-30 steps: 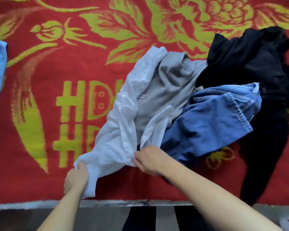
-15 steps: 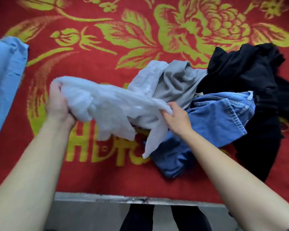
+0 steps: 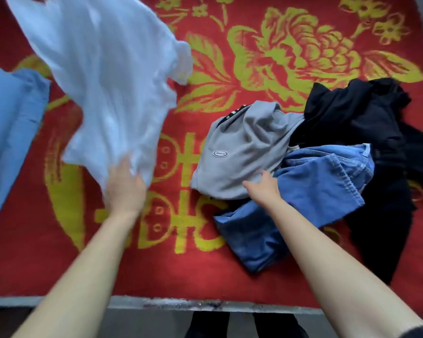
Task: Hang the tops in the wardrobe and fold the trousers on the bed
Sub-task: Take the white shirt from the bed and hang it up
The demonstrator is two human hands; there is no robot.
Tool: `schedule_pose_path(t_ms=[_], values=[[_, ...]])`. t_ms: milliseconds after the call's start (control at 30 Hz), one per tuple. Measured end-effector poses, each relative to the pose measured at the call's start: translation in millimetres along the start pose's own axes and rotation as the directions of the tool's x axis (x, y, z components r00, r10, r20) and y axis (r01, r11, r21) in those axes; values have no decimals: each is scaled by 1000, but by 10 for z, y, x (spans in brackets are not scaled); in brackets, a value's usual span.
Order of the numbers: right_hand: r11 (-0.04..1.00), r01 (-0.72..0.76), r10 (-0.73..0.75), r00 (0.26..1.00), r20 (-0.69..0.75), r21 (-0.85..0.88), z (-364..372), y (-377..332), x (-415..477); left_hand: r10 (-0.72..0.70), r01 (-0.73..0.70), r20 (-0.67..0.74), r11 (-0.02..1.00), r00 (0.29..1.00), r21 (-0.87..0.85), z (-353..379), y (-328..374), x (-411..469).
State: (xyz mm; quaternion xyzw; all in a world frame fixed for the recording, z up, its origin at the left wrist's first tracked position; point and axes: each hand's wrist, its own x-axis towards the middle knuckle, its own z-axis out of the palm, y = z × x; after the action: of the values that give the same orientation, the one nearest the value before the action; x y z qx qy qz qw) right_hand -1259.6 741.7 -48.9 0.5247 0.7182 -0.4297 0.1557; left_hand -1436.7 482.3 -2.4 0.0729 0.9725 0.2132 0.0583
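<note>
A white top (image 3: 103, 76) hangs spread and blurred in the air at the upper left. My left hand (image 3: 125, 189) holds its lower edge, with the fingers hidden in the cloth. A pile of clothes lies on the right of the bed: a grey top (image 3: 239, 152) with a small oval logo, blue jeans (image 3: 315, 191) in front of it, and black garments (image 3: 357, 118) behind and to the right. My right hand (image 3: 264, 187) reaches over the jeans with straight fingers and touches the front edge of the grey top.
The bed is covered by a red blanket (image 3: 205, 272) with yellow flowers. A light blue pillow or quilt (image 3: 10, 142) lies at the left edge. The bed's front edge (image 3: 205, 304) runs along the bottom, with my dark-trousered legs below it.
My left hand has swung the white top up and to the left, off the pile. My right hand has let go of it and moved down onto the grey top.
</note>
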Motion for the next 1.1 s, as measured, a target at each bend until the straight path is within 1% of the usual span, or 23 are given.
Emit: schedule_pose_path(t_ms=[33,67,100,133,167,200,267,333,367,400,467,533,567,633,700,767,833,900,933,967,1000,1033,1100], values=[[1000,-15,15,1000,-4,-8,32,109,29,-20,-2,201,994,979,109,211,-95,-263],[1000,-16,16,1000,-7,-21,49,191,62,-69,-2,357,981,931,194,375,-197,-554],[999,-6,6,1000,-12,-34,62,257,106,-122,-15,485,963,866,269,502,-362,-702],[999,0,-1,1000,-16,-44,66,296,144,-186,-25,579,941,794,336,559,-469,-846],[999,-2,1,1000,-15,-37,72,321,185,-248,-16,639,926,728,378,609,-573,-894],[1000,-8,8,1000,-11,-15,81,325,222,-281,-10,673,919,684,395,652,-656,-927],[999,-49,49,999,-18,10,136,296,307,-310,-5,695,912,648,411,663,-690,-1000],[998,-63,63,998,-23,-27,226,223,333,-307,-2,692,914,653,406,659,-716,-979],[998,-40,40,999,-14,-48,270,177,296,-304,8,687,917,661,398,649,-720,-924],[999,4,-4,1000,-7,-50,312,151,230,-300,37,666,925,682,379,643,-713,-862],[996,87,-87,996,28,1,373,230,46,-319,122,576,927,753,354,645,-686,-762],[992,126,-123,985,121,-17,324,474,-155,-352,160,473,903,808,399,630,-602,-718],[988,136,-119,974,195,-75,254,637,-239,-366,160,451,888,814,431,632,-541,-711],[959,163,-83,944,319,-233,58,963,-344,-366,132,495,886,788,445,664,-416,-731],[919,166,-32,935,352,-358,-114,1200,-441,-342,130,557,914,757,385,743,-323,-800],[918,134,-13,950,311,-372,-138,1327,-561,-367,239,553,926,748,292,815,-213,-880],[948,79,-8,974,227,-308,5,1339,-685,-434,412,526,896,732,165,858,-93,-955],[968,13,9,996,86,-252,232,1218,-768,-475,545,582,836,660,64,860,30,-971],[972,2,-7,1000,-20,-233,352,1136,-790,-465,590,630,807,622,13,831,80,-977],[973,32,-65,988,-140,-227,461,1040,-800,-435,618,674,785,597,-41,772,135,-993],[960,101,-166,957,-238,-262,547,928,-803,-399,624,702,777,590,-83,704,157,-1000],[926,193,-297,903,-311,-325,608,810,-793,-357,614,731,782,582,-106,595,188,-1004],[817,342,-518,789,-330,-465,674,564,-719,-240,585,800,794,550,-164,364,230,-1006]])
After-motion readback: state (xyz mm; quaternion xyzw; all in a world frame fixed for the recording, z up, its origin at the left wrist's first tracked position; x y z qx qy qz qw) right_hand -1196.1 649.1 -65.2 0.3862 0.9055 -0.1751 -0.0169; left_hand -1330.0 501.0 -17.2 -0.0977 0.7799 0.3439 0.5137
